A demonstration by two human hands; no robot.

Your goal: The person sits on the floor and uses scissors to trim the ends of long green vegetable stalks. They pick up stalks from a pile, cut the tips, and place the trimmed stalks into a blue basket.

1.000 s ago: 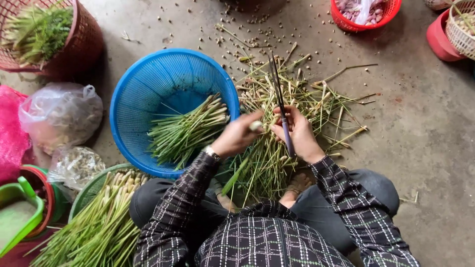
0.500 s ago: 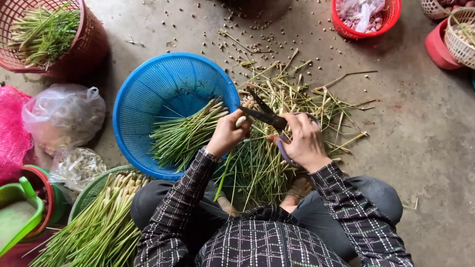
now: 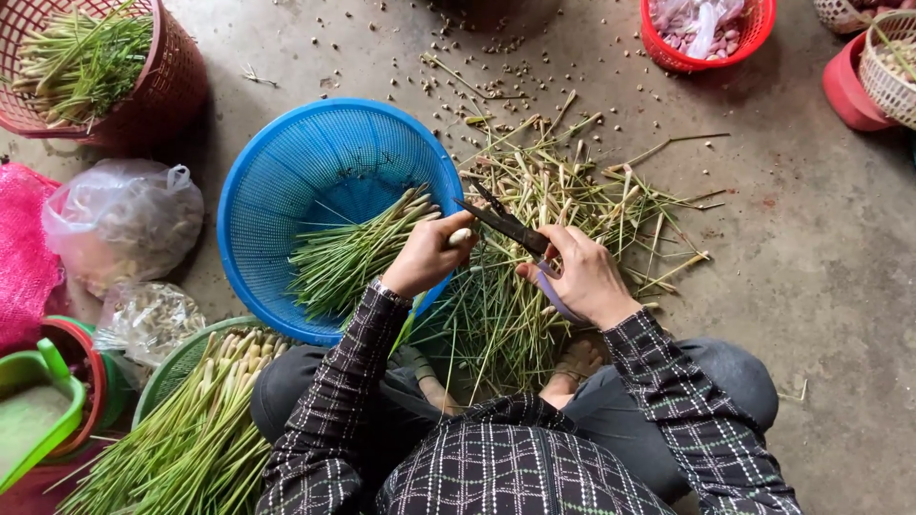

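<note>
My left hand grips a thin green stalk by its pale end, just over the right rim of the blue basket. My right hand holds dark scissors with their blades parted and pointing left toward that stalk end. Trimmed green stalks lie bundled inside the blue basket. A loose heap of cut stalks and trimmings is spread on the concrete floor under and beyond both hands.
A green basket of long stalks sits at my lower left. A red basket of greens is at the top left, with plastic bags below it. Red and pink tubs stand at the top right. Small bits litter the floor.
The scissors swung from upright to lying flat, pointing left at the stalk. My left hand moved left and down toward the blue basket's rim.
</note>
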